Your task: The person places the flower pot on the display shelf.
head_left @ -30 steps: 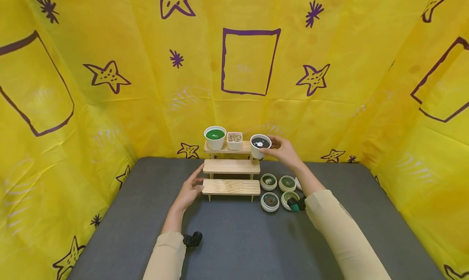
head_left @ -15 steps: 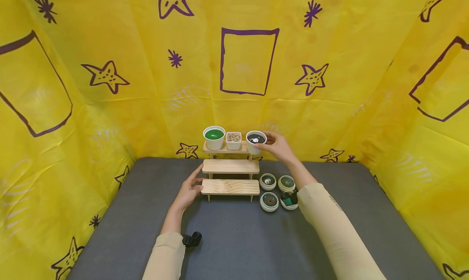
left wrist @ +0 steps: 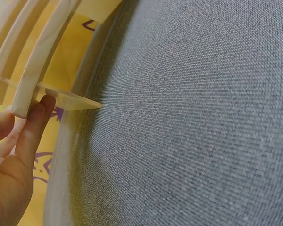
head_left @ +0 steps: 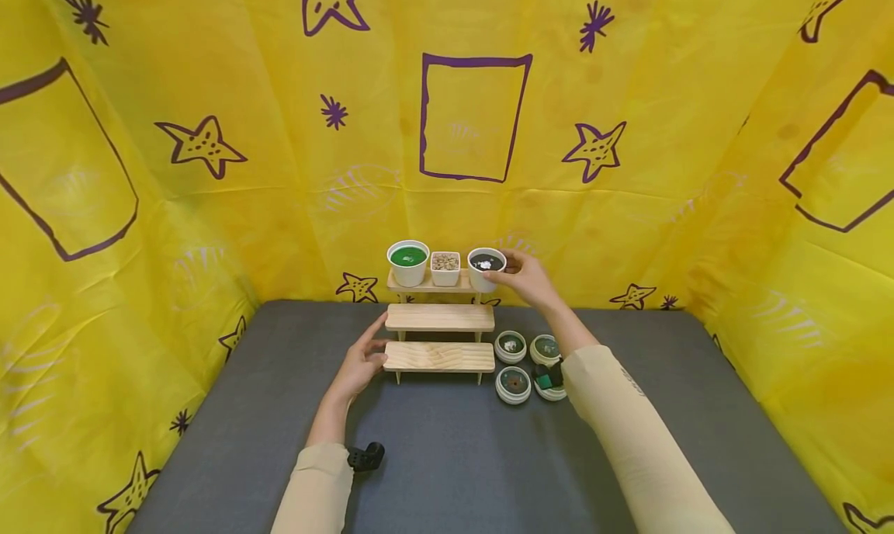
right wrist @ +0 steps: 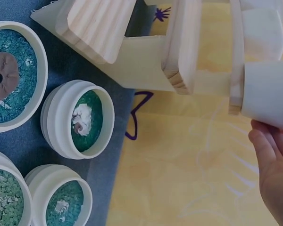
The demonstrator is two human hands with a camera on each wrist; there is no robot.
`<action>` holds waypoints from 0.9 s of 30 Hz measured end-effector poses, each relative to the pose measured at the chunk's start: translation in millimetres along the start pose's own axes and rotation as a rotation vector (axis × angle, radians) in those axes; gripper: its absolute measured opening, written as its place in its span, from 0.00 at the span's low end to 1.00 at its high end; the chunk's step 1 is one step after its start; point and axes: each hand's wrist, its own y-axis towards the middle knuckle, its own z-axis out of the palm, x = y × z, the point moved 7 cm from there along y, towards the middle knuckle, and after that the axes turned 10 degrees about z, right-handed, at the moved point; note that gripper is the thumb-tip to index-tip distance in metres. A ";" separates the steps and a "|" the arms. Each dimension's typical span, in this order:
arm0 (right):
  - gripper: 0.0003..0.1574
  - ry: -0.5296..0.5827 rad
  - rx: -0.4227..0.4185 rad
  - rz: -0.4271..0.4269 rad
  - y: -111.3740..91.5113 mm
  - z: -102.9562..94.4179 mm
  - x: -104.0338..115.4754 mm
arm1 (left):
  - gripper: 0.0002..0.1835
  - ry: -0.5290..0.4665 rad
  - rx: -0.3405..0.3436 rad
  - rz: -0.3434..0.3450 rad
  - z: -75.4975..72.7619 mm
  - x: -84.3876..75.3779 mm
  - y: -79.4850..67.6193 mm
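A three-tier wooden display stand [head_left: 440, 357] is on the grey table. My left hand [head_left: 356, 372] pinches the left end of its lowest tier, thumb above and fingers below, as the left wrist view shows. At the right end of the top tier, my right hand [head_left: 528, 279] holds a round white pot [head_left: 478, 282] with dark filling and a white patch. In the right wrist view this pot [right wrist: 269, 92] appears to touch the tier. Left of it on that tier are a small square white pot [head_left: 445, 274] of pebble-like bits and a round white pot [head_left: 408, 272] with green filling.
Several low round pale pots stand on the table right of the stand, among them one with a brown ring-like piece [head_left: 514, 385] and one with a white lump [right wrist: 85, 120]. The right wrist's strap partly covers one pot. Yellow patterned cloth [head_left: 475, 123] hangs behind.
My right hand has moved the dark-filled pot left and slightly up, from beside the top tier's right end to over it. My left hand has stayed at the lowest tier.
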 end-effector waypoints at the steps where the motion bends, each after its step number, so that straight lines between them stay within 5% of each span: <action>1: 0.45 0.003 0.002 -0.002 0.3 0.3 0.3 | 0.44 0.000 -0.001 0.000 0.1 -0.4 -0.1; 27: 0.48 0.006 0.019 -0.012 12.6 8.4 3.0 | 0.44 -0.011 -0.016 0.013 1.3 -2.8 0.0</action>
